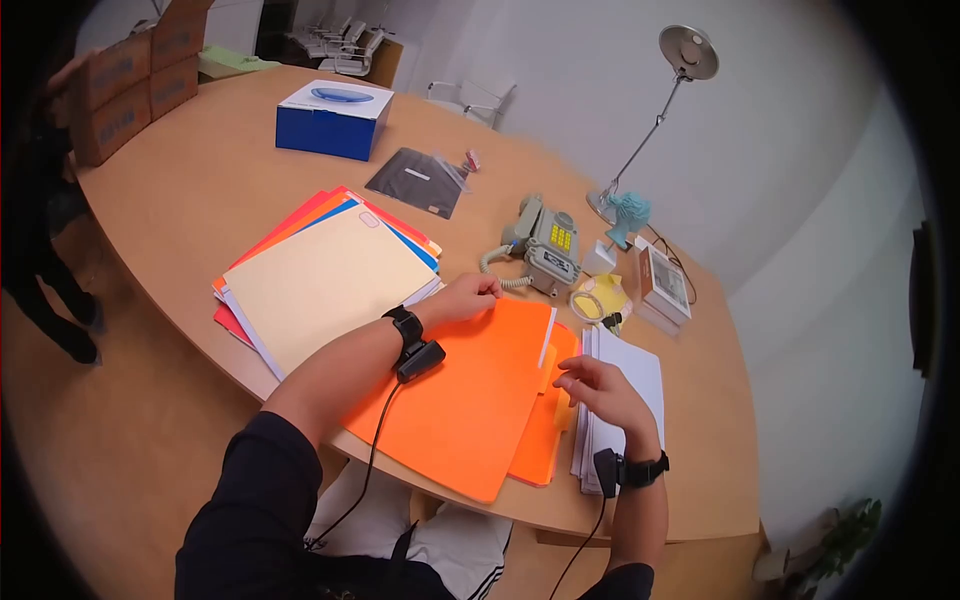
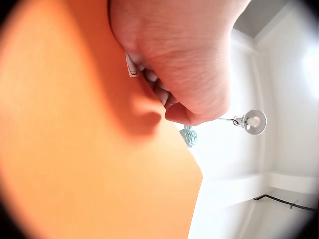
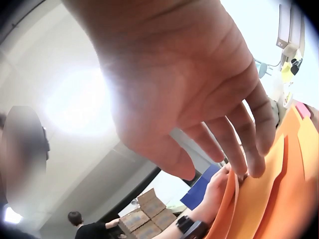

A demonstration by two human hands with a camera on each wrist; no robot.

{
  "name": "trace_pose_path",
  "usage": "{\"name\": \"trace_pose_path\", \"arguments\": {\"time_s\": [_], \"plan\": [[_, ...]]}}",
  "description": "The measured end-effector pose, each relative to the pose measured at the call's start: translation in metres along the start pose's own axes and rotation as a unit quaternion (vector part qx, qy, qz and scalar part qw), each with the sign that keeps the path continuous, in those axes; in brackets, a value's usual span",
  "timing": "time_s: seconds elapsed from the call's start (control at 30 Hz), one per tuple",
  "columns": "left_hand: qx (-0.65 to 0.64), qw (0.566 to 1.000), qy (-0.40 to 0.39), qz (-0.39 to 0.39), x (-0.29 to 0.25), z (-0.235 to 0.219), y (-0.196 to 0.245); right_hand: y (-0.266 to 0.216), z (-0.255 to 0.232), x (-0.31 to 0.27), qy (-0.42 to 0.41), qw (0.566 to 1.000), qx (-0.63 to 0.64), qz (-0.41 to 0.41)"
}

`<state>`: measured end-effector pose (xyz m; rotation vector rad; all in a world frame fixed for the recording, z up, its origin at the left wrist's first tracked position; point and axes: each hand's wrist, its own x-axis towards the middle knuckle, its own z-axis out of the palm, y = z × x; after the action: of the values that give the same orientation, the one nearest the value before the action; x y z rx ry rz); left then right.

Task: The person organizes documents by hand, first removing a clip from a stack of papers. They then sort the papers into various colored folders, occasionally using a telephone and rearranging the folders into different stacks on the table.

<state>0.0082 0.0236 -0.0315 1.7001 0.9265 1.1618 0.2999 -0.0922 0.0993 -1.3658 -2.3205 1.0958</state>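
My left hand [image 1: 462, 302] grips the far edge of a bright orange folder [image 1: 450, 400], thumb on one side and curled fingers at the other in the left wrist view. The folder is lifted at a tilt, with a white sheet edge [image 1: 547, 338] along its right side. Beneath it lies another orange folder [image 1: 540, 440] with yellow-orange tab dividers [image 3: 266, 184]. My right hand [image 1: 608, 392] hovers between these folders and a stack of white paper [image 1: 640, 375], its fingers spread and loosely bent, holding nothing. In the right wrist view its fingertips are close to the dividers.
Left of the folders lies a pile of coloured folders under a cream one [image 1: 330, 275]. Beyond stand a grey corded telephone [image 1: 545, 245], a blue-and-white box [image 1: 325, 130], a desk lamp [image 1: 690, 55] and a boxed book [image 1: 662, 285]. Another person [image 3: 87, 226] is near cardboard boxes [image 1: 130, 85].
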Motion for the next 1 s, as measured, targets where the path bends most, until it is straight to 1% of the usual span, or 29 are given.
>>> {"name": "trace_pose_path", "arguments": {"time_s": [0.03,0.07,0.1,0.17,0.2,0.27,0.37,0.43,0.5,0.57,0.6,0.63,0.7,0.73,0.77,0.83,0.97,1.0], "plan": [[-0.005,1.0,-0.001,0.003,-0.001,0.001,0.0,0.006,-0.004,0.013,0.002,0.998,0.05,0.035],[-0.011,1.0,-0.001,0.005,-0.001,0.001,0.0,-0.003,-0.003,0.021,0.013,0.998,0.041,0.05],[-0.007,1.0,0.006,0.005,0.0,0.0,-0.002,-0.008,-0.002,0.028,0.008,0.998,0.039,0.044],[-0.02,1.0,0.004,0.018,0.001,0.0,-0.007,-0.012,0.003,0.043,0.02,0.995,0.036,0.09],[-0.02,1.0,0.004,0.02,0.002,0.001,-0.005,-0.01,0.006,0.048,0.017,0.996,0.039,0.084],[-0.02,1.0,0.005,0.017,0.0,0.0,-0.003,-0.003,0.012,0.057,-0.004,0.998,0.059,0.036],[-0.023,1.0,0.002,0.013,0.0,0.0,0.0,0.005,0.013,0.061,-0.004,0.996,0.091,0.021],[-0.021,1.0,-0.001,0.007,0.0,0.001,0.0,0.007,0.009,0.062,-0.008,0.997,0.072,0.029],[-0.026,0.999,0.023,0.012,-0.002,0.002,-0.001,0.009,0.008,0.061,-0.012,0.997,0.06,0.042],[-0.031,0.999,0.017,0.004,-0.003,0.002,-0.003,0.01,0.007,0.061,0.017,0.994,0.109,0.013],[-0.035,0.999,0.016,0.003,-0.001,0.001,-0.005,0.011,0.005,0.062,0.028,0.985,0.165,0.028],[-0.036,0.999,0.008,0.003,0.0,0.002,-0.007,0.012,0.007,0.062,0.033,0.984,0.169,0.033],[-0.044,0.999,0.006,-0.004,0.001,0.002,-0.005,0.011,0.012,0.064,0.075,0.983,0.166,0.021],[-0.053,0.998,0.007,-0.011,-0.001,0.001,-0.003,0.011,0.012,0.063,0.063,0.987,0.143,0.023],[-0.052,0.999,0.002,-0.011,-0.001,0.0,-0.001,0.014,0.011,0.063,0.067,0.987,0.146,0.025],[-0.042,0.999,0.02,-0.014,-0.002,0.0,-0.001,0.022,0.01,0.066,0.1,0.993,0.055,0.021],[-0.05,0.998,0.016,-0.022,-0.002,0.0,-0.001,0.023,0.011,0.065,0.099,0.995,0.03,0.012],[-0.048,0.998,0.007,-0.035,-0.002,-0.002,-0.003,0.019,0.013,0.064,0.078,0.997,0.025,0.016]]}}
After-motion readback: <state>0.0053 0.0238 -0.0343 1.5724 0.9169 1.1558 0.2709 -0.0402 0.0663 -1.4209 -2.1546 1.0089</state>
